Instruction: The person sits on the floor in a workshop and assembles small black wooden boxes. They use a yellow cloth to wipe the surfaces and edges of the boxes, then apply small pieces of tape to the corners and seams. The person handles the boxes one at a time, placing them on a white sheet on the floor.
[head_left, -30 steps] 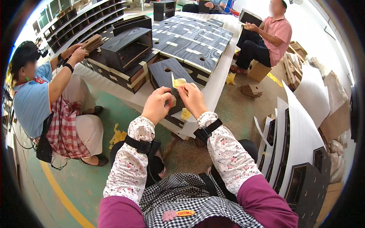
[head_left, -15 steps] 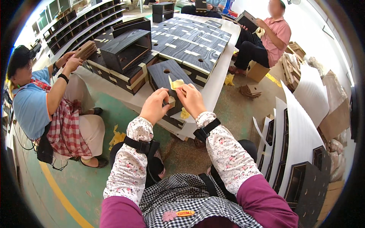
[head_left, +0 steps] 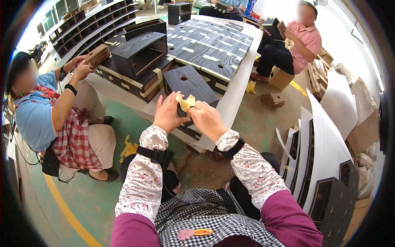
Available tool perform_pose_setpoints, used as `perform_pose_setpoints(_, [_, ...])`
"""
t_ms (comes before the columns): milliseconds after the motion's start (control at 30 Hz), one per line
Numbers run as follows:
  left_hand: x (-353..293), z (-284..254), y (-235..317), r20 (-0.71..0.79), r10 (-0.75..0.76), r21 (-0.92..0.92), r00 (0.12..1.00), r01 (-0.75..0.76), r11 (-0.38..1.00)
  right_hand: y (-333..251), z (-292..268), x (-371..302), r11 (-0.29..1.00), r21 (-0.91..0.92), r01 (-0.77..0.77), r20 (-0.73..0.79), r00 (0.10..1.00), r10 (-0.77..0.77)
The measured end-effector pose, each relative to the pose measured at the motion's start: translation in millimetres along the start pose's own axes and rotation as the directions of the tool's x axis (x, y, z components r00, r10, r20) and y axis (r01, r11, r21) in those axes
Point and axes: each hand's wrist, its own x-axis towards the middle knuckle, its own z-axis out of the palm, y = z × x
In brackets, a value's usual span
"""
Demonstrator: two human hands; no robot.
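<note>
My left hand [head_left: 166, 113] and my right hand [head_left: 207, 117] are raised together in front of me, both pinching a crumpled strip of yellowish tape [head_left: 185, 101]. Just beyond the hands lies a black wood-grain panel [head_left: 190, 83] with a round hole, resting at the near edge of a low white-covered table [head_left: 238, 88]. My floral sleeves carry black wrist straps.
Several black panels with tape strips cover the table [head_left: 210, 47]. A black box frame [head_left: 140, 52] stands at left, where a seated person in a blue shirt [head_left: 39, 117] handles a brown block [head_left: 97, 54]. Another person in pink [head_left: 300, 41] sits far right. White sheets and black frames [head_left: 325, 164] lean at right.
My hands have drawn back from the panel toward me, lifting the yellowish tape strip off it. The person at left has shifted the brown block slightly.
</note>
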Motion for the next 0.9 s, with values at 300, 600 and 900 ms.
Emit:
perform_pose_setpoints(300, [3.4,-5.2,1.9,0.087,0.015,-0.001,0.996,-0.015,1.0,9.1,-3.9,-77.3,0.999,0.016,-0.038,0.541,0.84,0.023])
perform_pose_setpoints(600, [-5.6,-7.4,16.4,0.11,0.05,0.004,0.993,-0.051,0.999,45.5,-34.3,-90.1,0.204,0.653,-0.729,0.611,0.667,0.427])
perform_pose_setpoints(900, [-33.0,-4.4,102.5,0.16,0.46,-0.33,0.873,-0.392,0.859,41.5,-37.7,-84.7,-0.612,0.755,-0.233,0.601,0.619,0.506])
